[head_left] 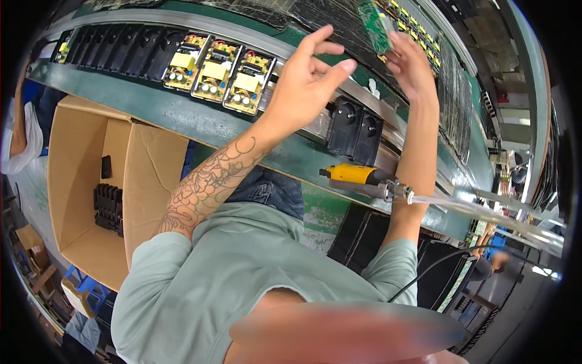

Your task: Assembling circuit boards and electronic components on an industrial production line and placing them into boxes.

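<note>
Circuit board: a green circuit board [376, 24] is raised above the far edge of the surface [182, 115], pinched at its lower end by the right hand [412, 67].
Right grip: grasping the board between thumb and fingers.
Left grip: the left hand [303, 85] hovers just beside it, fingers spread and released, holding nothing.
Conveyor row: three open power boards with yellow transformers [218, 67] sit in black trays along the surface's far side.
Black housings: two plug housings [357, 130] stand below the left hand.
Tool: a yellow-handled screwdriver [354, 175] hangs near the near edge.
Carton: an open cardboard box [103, 182] sits left, beyond the surface's near edge, with black parts inside.
</note>
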{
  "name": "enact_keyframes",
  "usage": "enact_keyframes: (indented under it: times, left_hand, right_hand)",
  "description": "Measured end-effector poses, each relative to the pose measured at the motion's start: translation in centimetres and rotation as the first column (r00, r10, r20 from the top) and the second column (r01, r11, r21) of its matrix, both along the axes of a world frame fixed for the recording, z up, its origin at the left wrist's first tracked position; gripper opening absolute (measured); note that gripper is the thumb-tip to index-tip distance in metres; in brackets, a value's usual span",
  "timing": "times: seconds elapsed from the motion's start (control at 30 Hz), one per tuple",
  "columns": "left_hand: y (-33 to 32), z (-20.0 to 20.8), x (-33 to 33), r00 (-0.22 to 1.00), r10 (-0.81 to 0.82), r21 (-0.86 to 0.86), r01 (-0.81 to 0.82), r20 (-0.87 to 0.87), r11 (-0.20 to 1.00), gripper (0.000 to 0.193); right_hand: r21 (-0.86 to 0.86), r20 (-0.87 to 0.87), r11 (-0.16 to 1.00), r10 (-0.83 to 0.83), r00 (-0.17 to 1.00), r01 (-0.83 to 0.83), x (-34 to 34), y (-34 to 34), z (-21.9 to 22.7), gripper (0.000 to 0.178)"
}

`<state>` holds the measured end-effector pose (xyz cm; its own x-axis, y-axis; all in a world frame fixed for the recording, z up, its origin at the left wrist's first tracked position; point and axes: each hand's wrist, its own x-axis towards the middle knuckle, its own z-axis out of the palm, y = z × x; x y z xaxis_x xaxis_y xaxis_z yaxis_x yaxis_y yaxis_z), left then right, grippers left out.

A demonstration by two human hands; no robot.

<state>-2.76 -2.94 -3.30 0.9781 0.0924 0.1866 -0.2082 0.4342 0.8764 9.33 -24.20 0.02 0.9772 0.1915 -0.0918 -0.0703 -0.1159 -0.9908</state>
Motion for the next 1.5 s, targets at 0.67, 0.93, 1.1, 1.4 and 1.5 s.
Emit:
enact_keyframes:
  times: [0.67,0.93,1.1,1.4,1.5]
  left_hand:
    - [-0.3,2.7,-0.6,0.813,-0.580,-0.725,0.370,-0.050,0.581,0.021]
    - [-0.6,2.2,-0.9,0.898,-0.430,-0.616,0.287,-0.093,0.734,0.019]
    - [-0.3,3.0,-1.0,0.988,-0.119,-0.443,0.066,-0.094,0.894,0.021]
    - [-0.8,3.4,-1.2,0.988,0.132,-0.160,-0.144,-0.083,0.977,0.048]
    - [0.9,3.4,-0.6,0.996,-0.001,-0.189,-0.015,-0.089,0.982,0.034]
  right_hand:
    - [-0.082,0.405,0.977,-0.149,0.902,0.199,-15.9,6.1,3.0,0.025]
    - [-0.269,0.556,0.941,-0.023,0.831,0.206,-15.4,5.4,2.0,0.010]
    - [-0.243,0.696,0.942,0.003,0.718,0.231,-15.8,4.8,1.7,0.008]
    - [-0.390,0.887,0.803,0.197,0.417,0.451,-15.4,3.5,0.1,0.006]
    - [-0.086,0.673,0.939,-0.192,0.714,0.333,-16.1,2.7,0.8,0.008]
